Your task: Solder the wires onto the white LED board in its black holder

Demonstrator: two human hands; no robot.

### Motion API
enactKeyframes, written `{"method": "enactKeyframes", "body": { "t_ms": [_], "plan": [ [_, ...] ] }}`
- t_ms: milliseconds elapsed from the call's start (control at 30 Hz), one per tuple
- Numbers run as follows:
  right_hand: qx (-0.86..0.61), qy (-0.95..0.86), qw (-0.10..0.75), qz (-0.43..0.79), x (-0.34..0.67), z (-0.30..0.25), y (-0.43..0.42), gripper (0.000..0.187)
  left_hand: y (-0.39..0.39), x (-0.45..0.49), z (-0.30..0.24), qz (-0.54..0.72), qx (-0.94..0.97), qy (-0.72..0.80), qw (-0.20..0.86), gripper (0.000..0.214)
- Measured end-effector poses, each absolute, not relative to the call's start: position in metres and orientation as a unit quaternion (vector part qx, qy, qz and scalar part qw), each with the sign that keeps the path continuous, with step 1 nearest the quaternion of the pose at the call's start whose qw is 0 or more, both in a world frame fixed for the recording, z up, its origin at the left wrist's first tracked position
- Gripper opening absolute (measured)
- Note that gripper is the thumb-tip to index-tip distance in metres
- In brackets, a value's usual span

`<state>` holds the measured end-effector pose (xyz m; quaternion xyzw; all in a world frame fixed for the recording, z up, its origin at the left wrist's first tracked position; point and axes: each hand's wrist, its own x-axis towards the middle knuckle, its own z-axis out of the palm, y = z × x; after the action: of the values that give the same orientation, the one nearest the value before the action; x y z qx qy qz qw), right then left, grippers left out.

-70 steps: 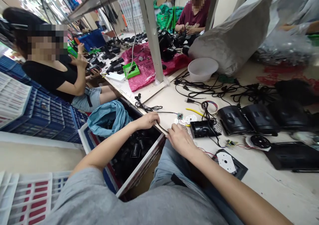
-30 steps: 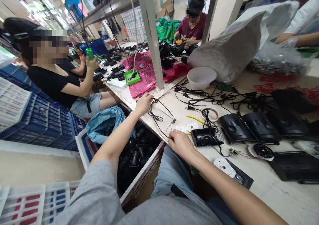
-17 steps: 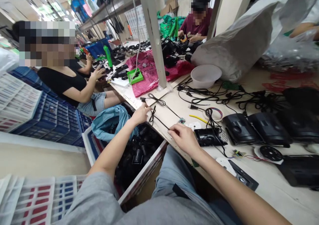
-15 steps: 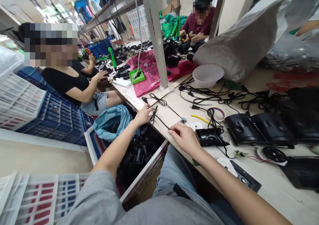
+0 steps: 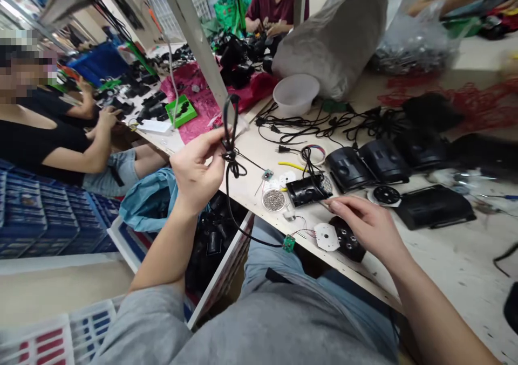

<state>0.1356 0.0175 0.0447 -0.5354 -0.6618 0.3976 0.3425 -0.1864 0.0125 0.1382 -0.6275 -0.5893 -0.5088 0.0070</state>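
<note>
My left hand (image 5: 198,168) is raised above the table edge, fingers closed on a bundled black power cord (image 5: 230,138). The cord hangs down in a loop to a small green circuit board (image 5: 288,242) dangling off the edge. My right hand (image 5: 364,225) lies on the table with its fingers over a round black part (image 5: 348,242) that has a white disc (image 5: 326,236) next to it. A black housing (image 5: 305,191) and a round metal mesh grille (image 5: 273,199) lie just beyond.
Several black housings (image 5: 366,165) and loose cords (image 5: 319,125) cover the table behind. A white bowl (image 5: 295,93), a grey plastic sack (image 5: 335,36) and a pink sheet (image 5: 202,103) sit farther back. A bin of black parts (image 5: 214,241) stands below. Other people work at left and far side.
My left hand has lifted the cord bundle up off the table. My right hand let go of the wire and moved right onto the round black part. The view has shifted right.
</note>
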Motion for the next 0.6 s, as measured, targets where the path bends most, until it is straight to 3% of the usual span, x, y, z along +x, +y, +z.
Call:
{"method": "enactKeyframes", "body": {
  "t_ms": [133,233,367,500,600],
  "plan": [
    [-0.595,-0.586,0.382,0.396,0.168,0.05,-0.009,0.037,0.008,-0.142,0.202,-0.617,-0.631,-0.428,-0.196,0.048],
    [-0.633,-0.533,0.388,0.405,0.186,0.054,-0.026,0.037,0.01,-0.133,0.246,-0.649,-0.607,-0.396,-0.229,0.037],
    [-0.665,-0.511,0.378,0.392,0.201,0.053,-0.041,0.041,0.017,-0.147,0.29,-0.599,-0.6,-0.511,-0.142,0.039],
    [-0.666,-0.509,0.349,0.419,0.205,0.048,-0.045,0.047,0.029,-0.194,0.335,-0.495,-0.641,-0.587,0.024,0.07],
    [-0.667,-0.498,0.339,0.437,0.202,0.045,-0.045,0.051,0.038,-0.253,0.382,-0.517,-0.618,-0.579,0.126,0.091]
  ]
}}
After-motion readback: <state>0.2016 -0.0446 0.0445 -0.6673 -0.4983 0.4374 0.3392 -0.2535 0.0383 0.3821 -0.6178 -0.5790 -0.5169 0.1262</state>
